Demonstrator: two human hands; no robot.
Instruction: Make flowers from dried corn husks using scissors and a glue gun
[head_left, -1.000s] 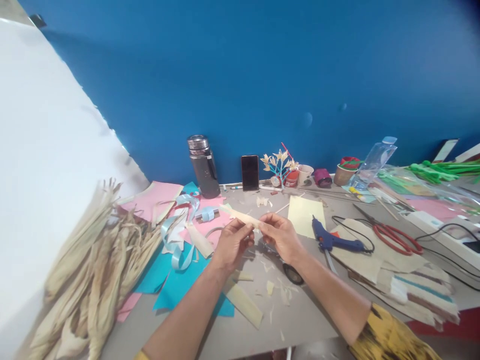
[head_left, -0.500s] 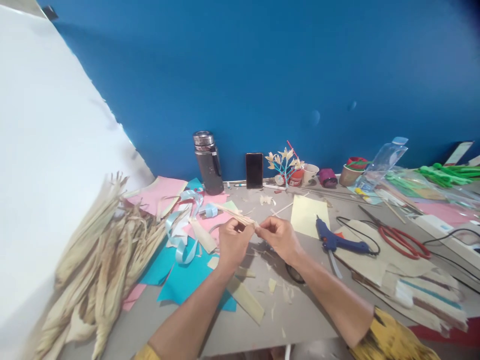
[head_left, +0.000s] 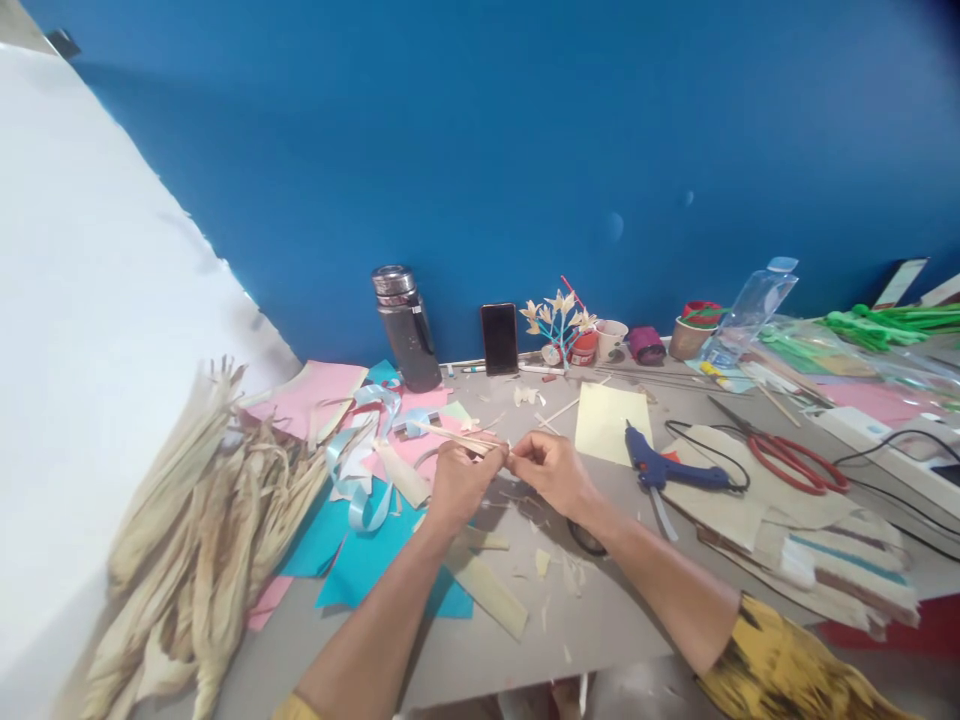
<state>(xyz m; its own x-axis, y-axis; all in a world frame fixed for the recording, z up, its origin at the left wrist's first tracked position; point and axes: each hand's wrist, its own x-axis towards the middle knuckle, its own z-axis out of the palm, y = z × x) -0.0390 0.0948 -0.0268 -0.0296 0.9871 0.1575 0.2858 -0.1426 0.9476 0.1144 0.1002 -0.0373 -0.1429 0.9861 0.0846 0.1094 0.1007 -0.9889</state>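
Observation:
My left hand point(head_left: 466, 480) is closed around a thin bundle of pale dried corn husk strips point(head_left: 457, 434), whose ends stick out to the upper left. The fingertips of my right hand point(head_left: 551, 470) are pinched at the near end of that bundle, almost touching my left fingers; the exact spot they grip is too small to make out. Below my hands lie husk scraps point(head_left: 541, 562) and a flat husk strip point(head_left: 491, 595). A blue glue gun point(head_left: 667, 470) rests to the right, beside a pale yellow paper sheet point(head_left: 613, 425).
Dried corn husks point(head_left: 202, 540) are heaped at left, next to blue paper point(head_left: 375, 570) and a light blue ribbon point(head_left: 367, 505). A flask point(head_left: 409, 335), a phone point(head_left: 499, 340) and husk flowers point(head_left: 559, 320) stand by the wall. Red-handled scissors point(head_left: 799, 465) lie right, near a power strip point(head_left: 885, 455).
The whole view has shifted slightly, so things on the table appear a little further left. Both hands keep their pinch on the husk strips, with only small finger movement.

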